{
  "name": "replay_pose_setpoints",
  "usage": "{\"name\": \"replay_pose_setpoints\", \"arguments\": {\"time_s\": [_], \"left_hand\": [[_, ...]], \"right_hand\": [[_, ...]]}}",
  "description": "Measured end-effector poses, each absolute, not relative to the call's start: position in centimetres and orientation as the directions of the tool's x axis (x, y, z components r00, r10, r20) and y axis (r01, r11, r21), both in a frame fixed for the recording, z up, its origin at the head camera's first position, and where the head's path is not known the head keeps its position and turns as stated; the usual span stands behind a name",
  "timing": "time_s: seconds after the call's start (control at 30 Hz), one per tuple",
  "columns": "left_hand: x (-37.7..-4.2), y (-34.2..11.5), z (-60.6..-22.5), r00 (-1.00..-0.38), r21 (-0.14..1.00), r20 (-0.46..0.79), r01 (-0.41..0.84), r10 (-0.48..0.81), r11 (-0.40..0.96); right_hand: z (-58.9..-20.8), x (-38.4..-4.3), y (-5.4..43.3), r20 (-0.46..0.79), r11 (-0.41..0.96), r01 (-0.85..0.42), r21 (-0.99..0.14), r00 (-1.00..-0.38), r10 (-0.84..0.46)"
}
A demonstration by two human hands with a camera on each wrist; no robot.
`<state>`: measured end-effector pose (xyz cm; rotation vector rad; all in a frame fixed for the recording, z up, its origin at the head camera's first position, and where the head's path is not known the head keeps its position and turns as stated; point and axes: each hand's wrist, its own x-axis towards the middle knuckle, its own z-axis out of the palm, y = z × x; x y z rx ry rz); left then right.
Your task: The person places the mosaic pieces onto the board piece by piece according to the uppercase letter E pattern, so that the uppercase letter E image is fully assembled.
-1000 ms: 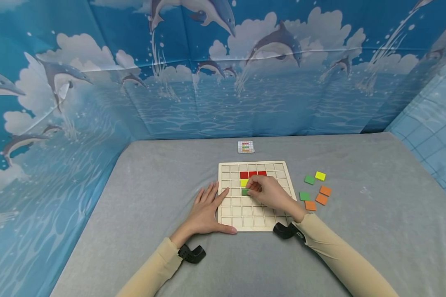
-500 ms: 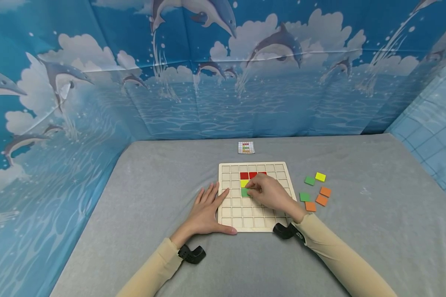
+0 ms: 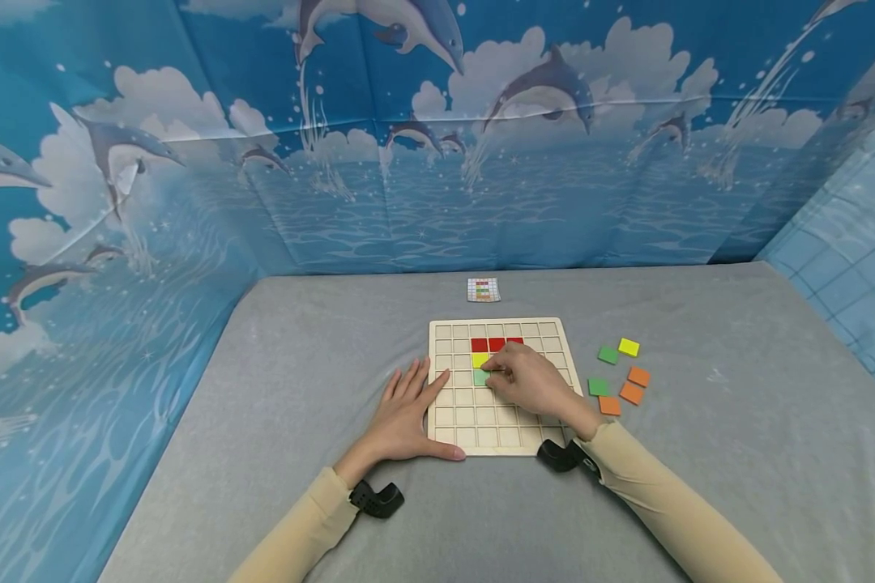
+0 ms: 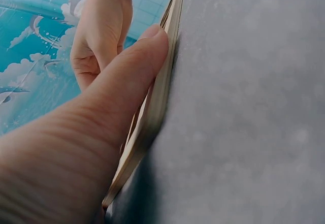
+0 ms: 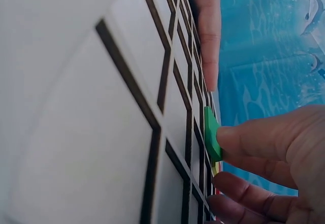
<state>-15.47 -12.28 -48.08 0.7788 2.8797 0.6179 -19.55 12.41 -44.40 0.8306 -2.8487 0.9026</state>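
Note:
The wooden grid board lies flat on the cloth. My left hand is spread at its left side, fingers straight, thumb along the front edge and fingertips on the left rim. Over the middle of the board, my right hand pinches a green square tile between thumb and finger. In the head view this tile looks pale and sits just below a yellow tile. Above the yellow one runs a row of red tiles, the right one partly hidden by my right hand.
Right of the board lie loose tiles: green, another yellow and several orange. A small printed card with a coloured grid lies behind the board. A dolphin-patterned curtain hangs along the table's back edge.
The green tile at my right fingertips has gone from dark to pale green, its face catching the light at a different tilt. Both hands have stayed almost in place.

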Motion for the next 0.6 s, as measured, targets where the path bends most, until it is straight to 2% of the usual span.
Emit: {"name": "replay_pose_setpoints", "arguments": {"time_s": [0.33, 0.6], "left_hand": [[-15.51, -12.29, -48.06, -0.866, 0.405, 0.002, 0.459, 0.501, 0.791], [-15.53, -12.25, -48.0, -0.866, 0.408, 0.005, 0.459, 0.5, 0.789]], "right_hand": [[-44.44, -19.2, 12.66, 0.177, 0.693, -0.512, -0.508, -0.849, -0.498], [-44.45, -18.86, 13.36, 0.192, 0.64, -0.531, -0.555, -0.83, -0.523]]}}
